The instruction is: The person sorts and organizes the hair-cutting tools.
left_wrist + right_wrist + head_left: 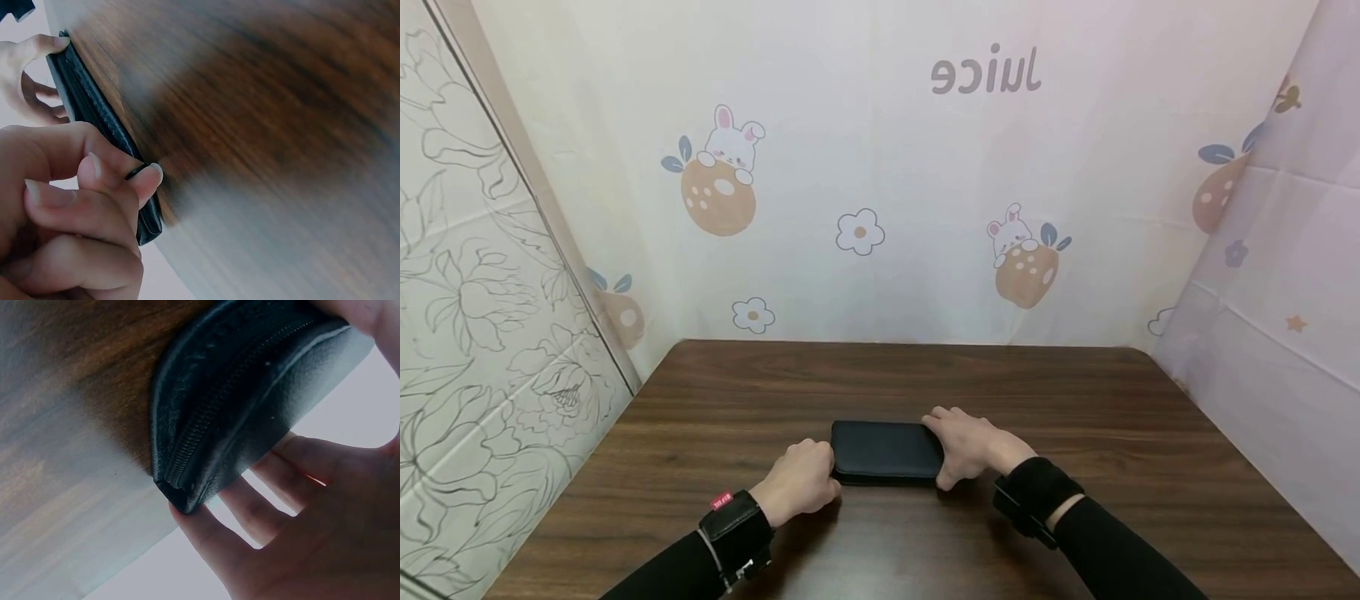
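A black zip-around wallet (886, 450) lies flat on the wooden table, its long side facing me. At its left end my left hand (797, 482) pinches a small dark zipper pull (135, 170) between thumb and forefinger, the other fingers curled in. The right end is held by my right hand (967, 446), with the thumb at the near corner and the fingers spread along the far side. In the right wrist view the zipper teeth (199, 422) run closed around the rounded corner. The wallet's inside is hidden.
The brown wooden table (1000, 533) reaches back to a pale curtain (865, 150) printed with rabbits and fruit. A flower-patterned panel (490, 333) stands along the left edge, and another pale curtain (1292, 350) hangs at the right. Each wrist wears a black strap (737, 533).
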Demonstrator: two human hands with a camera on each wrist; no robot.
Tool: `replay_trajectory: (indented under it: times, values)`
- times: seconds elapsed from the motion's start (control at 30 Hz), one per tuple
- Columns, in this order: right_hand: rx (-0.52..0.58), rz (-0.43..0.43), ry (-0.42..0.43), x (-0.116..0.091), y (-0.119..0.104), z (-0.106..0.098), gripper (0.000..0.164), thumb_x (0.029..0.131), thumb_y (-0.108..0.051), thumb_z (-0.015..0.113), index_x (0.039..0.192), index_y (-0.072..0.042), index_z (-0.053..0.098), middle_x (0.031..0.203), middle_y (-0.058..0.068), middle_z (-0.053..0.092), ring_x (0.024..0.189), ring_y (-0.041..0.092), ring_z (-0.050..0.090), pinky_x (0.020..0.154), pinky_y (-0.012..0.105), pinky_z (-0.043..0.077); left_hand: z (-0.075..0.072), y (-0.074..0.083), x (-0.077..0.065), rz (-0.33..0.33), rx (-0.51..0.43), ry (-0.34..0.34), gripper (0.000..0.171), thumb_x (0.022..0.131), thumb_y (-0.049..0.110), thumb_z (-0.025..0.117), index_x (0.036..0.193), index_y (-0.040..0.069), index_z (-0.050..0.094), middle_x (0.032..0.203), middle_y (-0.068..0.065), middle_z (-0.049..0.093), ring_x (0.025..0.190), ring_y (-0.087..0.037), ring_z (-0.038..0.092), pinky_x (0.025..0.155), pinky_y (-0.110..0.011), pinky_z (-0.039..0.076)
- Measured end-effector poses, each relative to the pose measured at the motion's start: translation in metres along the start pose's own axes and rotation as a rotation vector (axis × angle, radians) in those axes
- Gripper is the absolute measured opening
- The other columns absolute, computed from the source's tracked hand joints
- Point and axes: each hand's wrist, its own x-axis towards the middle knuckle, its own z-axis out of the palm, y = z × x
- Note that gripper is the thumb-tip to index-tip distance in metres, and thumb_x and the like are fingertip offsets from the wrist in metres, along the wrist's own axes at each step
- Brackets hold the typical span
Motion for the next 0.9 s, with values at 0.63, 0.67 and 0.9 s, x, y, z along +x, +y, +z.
replay_trajectory:
  times: [0.63,0.67,0.9]
  values:
    - [-0.001,-0.002,-0.005,-0.0003,0.0000,0.0007,0.087,0.061,-0.035,0.077,0.135,-0.010,0.039,0.128,0.004,0.040,0.106,0.021,0.039,0.077,0.044,0.040,-0.0022,-0.0035,0.0032,-0.002,0.028,0.018,0.040,0.072,0.011,0.062,0.050,0.017,0.030,0.051,0.010,0.019,0.041,-0.006,0.026,0.040,-0.023,0.022]
    - [-0.001,-0.003,-0.003,-0.0003,0.0002,0.0007,0.087,0.061,-0.035,0.077,0.135,-0.010,0.039,0.128,0.004,0.040,0.105,0.021,0.039,0.077,0.044,0.040,-0.0022,-0.0038,0.0032,-0.002,0.032,0.027,0.038,0.072,0.010,0.062,0.050,0.017,0.031,0.051,0.009,0.020,0.041,-0.006,0.027,0.040,-0.023,0.023]
    - [0.002,-0.007,0.001,0.0009,0.0012,0.0014,0.086,0.062,-0.034,0.076,0.135,-0.010,0.039,0.126,0.003,0.041,0.104,0.021,0.040,0.076,0.044,0.040,-0.0039,-0.0080,0.0055,-0.012,0.058,0.058,0.039,0.070,0.009,0.060,0.048,0.018,0.029,0.048,0.011,0.018,0.040,-0.007,0.028,0.039,-0.024,0.025]
